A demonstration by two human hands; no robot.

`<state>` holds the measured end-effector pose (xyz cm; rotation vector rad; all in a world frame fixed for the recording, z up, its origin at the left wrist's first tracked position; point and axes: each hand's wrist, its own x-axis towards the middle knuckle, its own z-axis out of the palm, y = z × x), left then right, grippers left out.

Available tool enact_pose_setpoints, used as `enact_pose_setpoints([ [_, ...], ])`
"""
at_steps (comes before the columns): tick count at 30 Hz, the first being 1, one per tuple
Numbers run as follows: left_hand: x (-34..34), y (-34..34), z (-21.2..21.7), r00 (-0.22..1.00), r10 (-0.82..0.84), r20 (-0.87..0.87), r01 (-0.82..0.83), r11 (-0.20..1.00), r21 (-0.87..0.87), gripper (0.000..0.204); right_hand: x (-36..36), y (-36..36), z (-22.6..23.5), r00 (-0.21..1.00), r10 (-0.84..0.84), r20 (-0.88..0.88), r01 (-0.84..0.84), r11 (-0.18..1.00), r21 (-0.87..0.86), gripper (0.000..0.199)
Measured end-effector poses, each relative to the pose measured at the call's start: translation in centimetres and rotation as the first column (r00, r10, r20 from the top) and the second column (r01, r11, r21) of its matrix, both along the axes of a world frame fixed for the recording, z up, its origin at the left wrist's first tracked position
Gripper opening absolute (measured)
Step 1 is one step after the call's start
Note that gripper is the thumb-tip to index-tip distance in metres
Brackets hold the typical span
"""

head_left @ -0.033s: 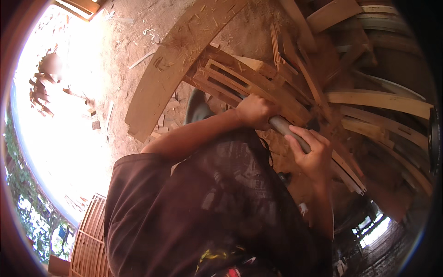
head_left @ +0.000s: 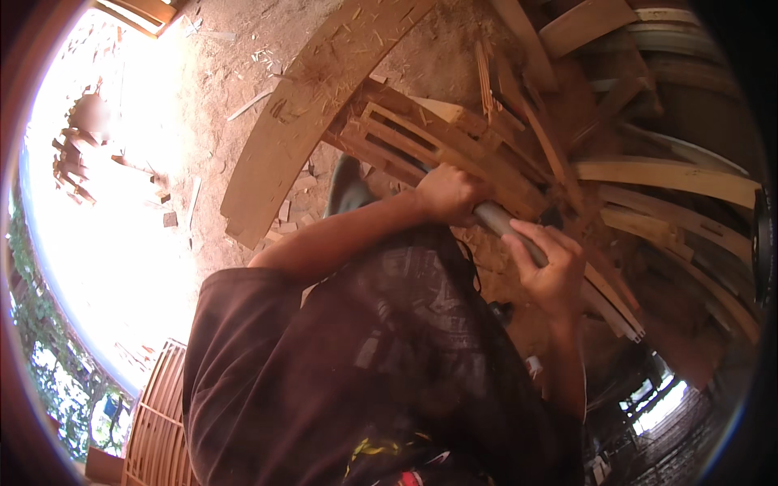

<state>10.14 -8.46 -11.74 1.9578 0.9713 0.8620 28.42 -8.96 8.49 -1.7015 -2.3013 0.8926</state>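
Note:
My left hand [head_left: 450, 194] is closed round a thick grey rod-shaped tool [head_left: 502, 217], its knuckles over a slotted piece of wood [head_left: 397, 134]. The tool's far end is hidden by that hand and the wood, so its kind is unclear. My right hand [head_left: 553, 263] grips the near end of the rod, with the thumb on one side and the fingers on the other. Long open slots run through the wooden piece, which lies slanting in front of me beside other wooden parts.
A wide curved board [head_left: 279, 154] strewn with shavings lies at the left. Curved wooden pieces [head_left: 673, 178] are piled at the right. Offcuts and shavings litter the dirt floor [head_left: 227, 89]. A slatted wooden frame [head_left: 158, 405] stands at lower left; a person [head_left: 85, 138] is in the bright area beyond.

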Motion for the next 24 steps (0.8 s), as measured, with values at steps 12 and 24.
enact_pose_setpoints([
  [12,-1.1,1.5,1.9,0.971,-0.063,-0.231,0.092,0.989,0.115,0.035,2.8,-1.3,-0.3,0.967,-0.025,-0.255,0.034,0.999,0.029,0.026],
  [24,-0.4,-0.5,4.3,0.982,-0.007,-0.188,0.021,0.997,0.074,0.034,3.6,-3.1,-0.4,0.969,-0.09,-0.232,0.087,0.996,-0.023,0.027],
])
